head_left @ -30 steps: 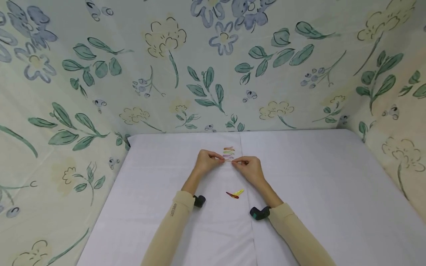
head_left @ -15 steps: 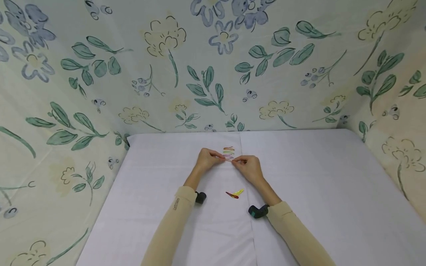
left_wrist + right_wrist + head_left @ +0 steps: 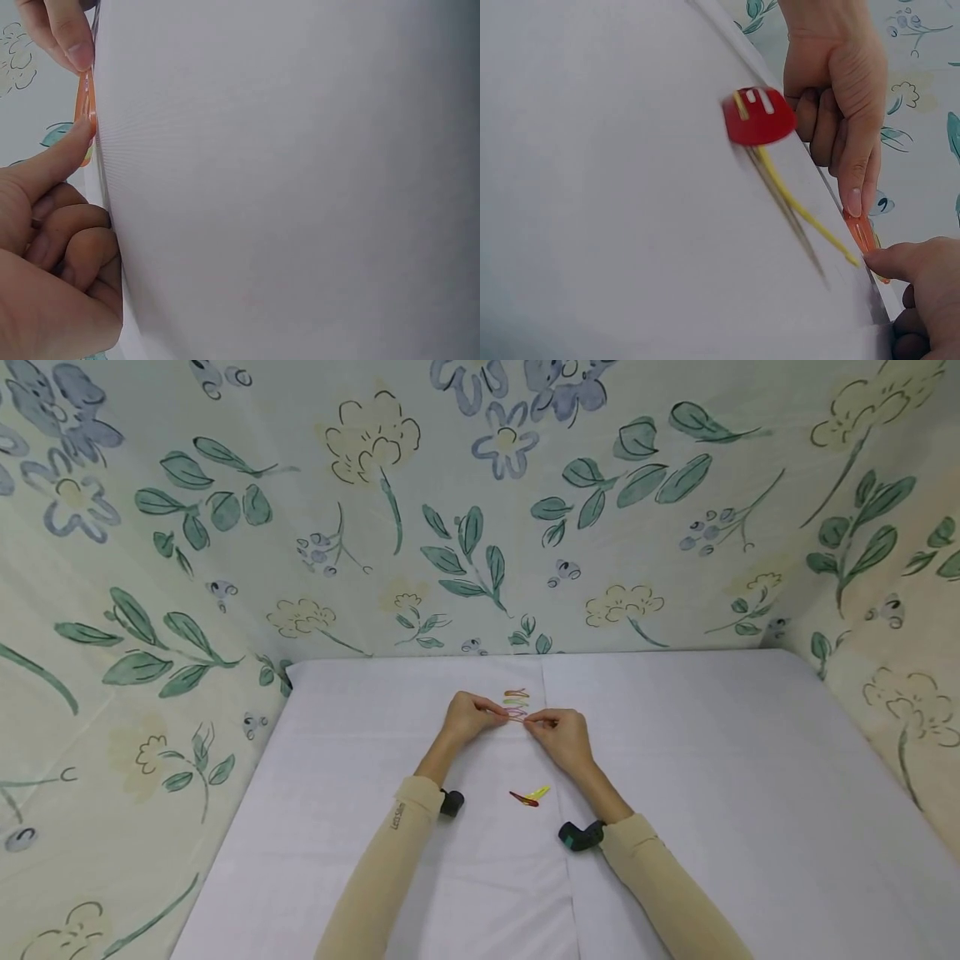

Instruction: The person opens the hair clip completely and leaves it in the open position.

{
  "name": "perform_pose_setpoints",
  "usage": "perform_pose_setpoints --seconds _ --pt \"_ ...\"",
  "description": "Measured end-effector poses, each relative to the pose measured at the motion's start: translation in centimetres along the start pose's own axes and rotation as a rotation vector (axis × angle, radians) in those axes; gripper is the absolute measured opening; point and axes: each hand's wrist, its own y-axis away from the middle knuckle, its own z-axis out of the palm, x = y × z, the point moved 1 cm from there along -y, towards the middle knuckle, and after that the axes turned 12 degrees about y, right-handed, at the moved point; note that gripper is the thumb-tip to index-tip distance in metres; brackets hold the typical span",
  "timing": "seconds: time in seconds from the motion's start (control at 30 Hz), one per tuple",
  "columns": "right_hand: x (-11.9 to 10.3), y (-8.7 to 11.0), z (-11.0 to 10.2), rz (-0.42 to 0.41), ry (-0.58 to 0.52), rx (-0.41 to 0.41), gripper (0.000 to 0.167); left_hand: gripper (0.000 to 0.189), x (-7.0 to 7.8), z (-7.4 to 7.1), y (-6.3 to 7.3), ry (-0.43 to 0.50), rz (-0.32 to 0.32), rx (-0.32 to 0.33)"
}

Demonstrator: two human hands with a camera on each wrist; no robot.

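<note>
An orange snap hair clip (image 3: 81,97) lies between both hands near the far middle of the white table. My left hand (image 3: 468,717) pinches one end of it, the thumb showing in the left wrist view. From the other side my right hand (image 3: 562,739) pinches the opposite end between thumb and finger. Just beyond the fingertips lies a column of several hair clips: an orange-brown clip (image 3: 516,693) at the top, a green clip (image 3: 515,702) below it, and a pink-purple clip (image 3: 516,711) closest to the hands, partly hidden.
Closer to the person, between the forearms, a red hair clip (image 3: 524,799) and a yellow hair clip (image 3: 538,792) lie touching or overlapping. The table's white cloth (image 3: 712,760) reaches a floral curtain (image 3: 465,560) behind it. Each wrist carries a small black camera (image 3: 581,836).
Both hands have edged very slightly toward the column of clips with the orange hair clip still between them. The red and yellow clips stay where they lie.
</note>
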Motion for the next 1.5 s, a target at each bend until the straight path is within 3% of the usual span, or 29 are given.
perform_pose_setpoints --seconds 1.03,1.3,1.5 --pt "-0.2 0.0 0.1 0.022 -0.002 0.000 0.010 0.009 0.0 -0.4 0.2 0.069 -0.022 0.023" --pt "0.0 0.1 -0.4 0.161 -0.127 -0.062 0.015 0.010 -0.6 -1.0 0.8 0.080 -0.030 0.065" --pt "0.0 1.4 -1.8 0.191 -0.166 -0.154 0.019 0.009 -0.2 -1.6 2.5 0.095 -0.028 0.046"
